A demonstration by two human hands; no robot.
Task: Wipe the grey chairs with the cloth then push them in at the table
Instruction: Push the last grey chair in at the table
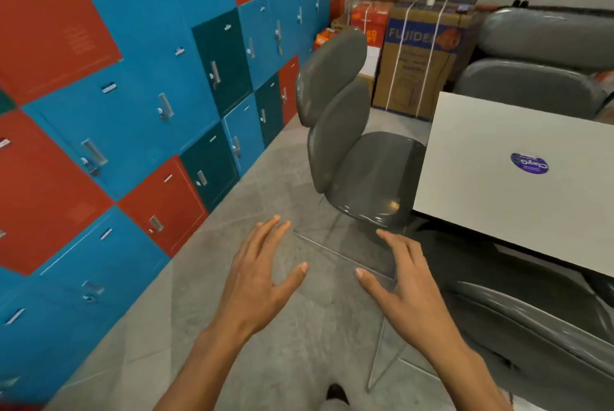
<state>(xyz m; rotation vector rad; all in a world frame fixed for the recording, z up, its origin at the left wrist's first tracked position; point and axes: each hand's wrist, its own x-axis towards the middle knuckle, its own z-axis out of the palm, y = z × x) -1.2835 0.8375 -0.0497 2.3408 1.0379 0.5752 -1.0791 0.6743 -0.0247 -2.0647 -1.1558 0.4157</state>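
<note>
Both hands held empty above the floor

The left hand [262,274] and right hand [403,281] are spread, fingers [275,228] straight, nothing gripped, near the grey chair [365,171] at the counter [518,184].

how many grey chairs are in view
4: one at the table's left side, two at its far end, front and back, and one low at right, partly under the table. Others may be hidden.

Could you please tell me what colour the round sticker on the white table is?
The sticker is blue-purple with pale lettering, seen in the head view.
</note>
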